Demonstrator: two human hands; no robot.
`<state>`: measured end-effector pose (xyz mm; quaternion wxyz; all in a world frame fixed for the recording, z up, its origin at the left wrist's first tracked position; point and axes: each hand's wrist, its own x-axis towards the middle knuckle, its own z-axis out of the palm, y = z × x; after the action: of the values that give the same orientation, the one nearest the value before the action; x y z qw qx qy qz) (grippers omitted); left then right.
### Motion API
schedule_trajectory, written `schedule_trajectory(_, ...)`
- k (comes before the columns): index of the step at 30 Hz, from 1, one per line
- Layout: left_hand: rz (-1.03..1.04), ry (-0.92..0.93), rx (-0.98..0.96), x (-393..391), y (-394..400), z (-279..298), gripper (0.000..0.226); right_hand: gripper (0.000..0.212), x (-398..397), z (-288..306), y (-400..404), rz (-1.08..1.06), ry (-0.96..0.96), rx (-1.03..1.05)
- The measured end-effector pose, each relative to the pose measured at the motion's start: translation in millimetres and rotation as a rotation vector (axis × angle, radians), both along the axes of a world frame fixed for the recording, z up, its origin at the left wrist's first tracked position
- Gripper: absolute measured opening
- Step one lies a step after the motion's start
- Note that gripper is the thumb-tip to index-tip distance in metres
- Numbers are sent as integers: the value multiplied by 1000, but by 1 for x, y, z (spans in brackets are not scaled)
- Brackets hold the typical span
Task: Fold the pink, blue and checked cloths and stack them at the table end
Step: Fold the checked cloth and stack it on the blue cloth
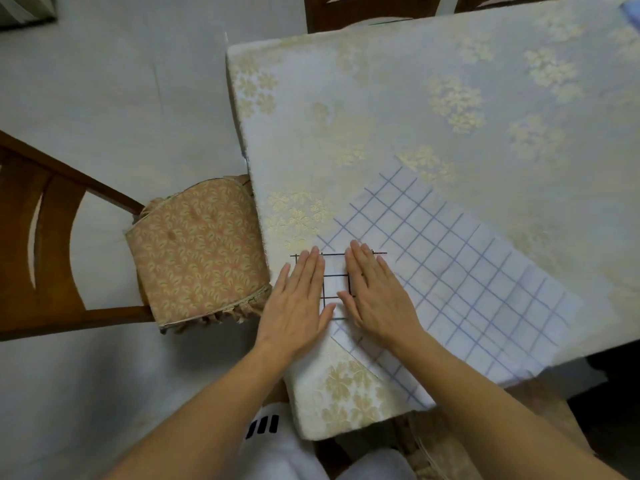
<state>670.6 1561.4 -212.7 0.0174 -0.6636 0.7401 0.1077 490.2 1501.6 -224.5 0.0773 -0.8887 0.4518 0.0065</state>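
Note:
A small folded white cloth with black checks [335, 284] lies near the table's left edge. My left hand [298, 303] and my right hand [375, 296] press flat on it, fingers straight and close together, holding nothing. It rests partly on a larger white cloth with blue checks [467, 282], spread flat and skewed across the near side of the table. A sliver of a blue cloth [630, 12] shows at the far right corner. No pink cloth is in view.
The table [415, 98] wears a pale tablecloth with gold flowers. A wooden chair with a patterned cushion [197, 258] stands close at the left edge. Another chair back [322, 12] is at the far end. Grey floor lies to the left.

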Motion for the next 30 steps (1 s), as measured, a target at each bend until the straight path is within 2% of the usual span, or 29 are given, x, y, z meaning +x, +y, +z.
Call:
schedule_trajectory(4,-46,-19,94,-7,1,-16,72,63,18,-11,9,31,11,65)
schedule_trajectory(11,-31,-2,98,14,7,-9,80,75,-34,-9,0,-73,134,104)
schedule_trajectory(13,106,57,63,17,10,4,77,72,-40,2,-1,-132,100,76)
schedule_trajectory(17,655,292,-11,22,21,32,46,46,-48,23,1,-438,-109,5)
schedule_trajectory(20,932,440,54,17,22,37,26,30,-45,35,7,-646,-209,115)
schedule_trajectory(24,1034,591,94,1,17,39,21,32,-33,43,12,-804,-221,277)
schedule_trajectory(30,1091,613,146,-11,6,39,19,28,-19,44,9,-882,-210,342)
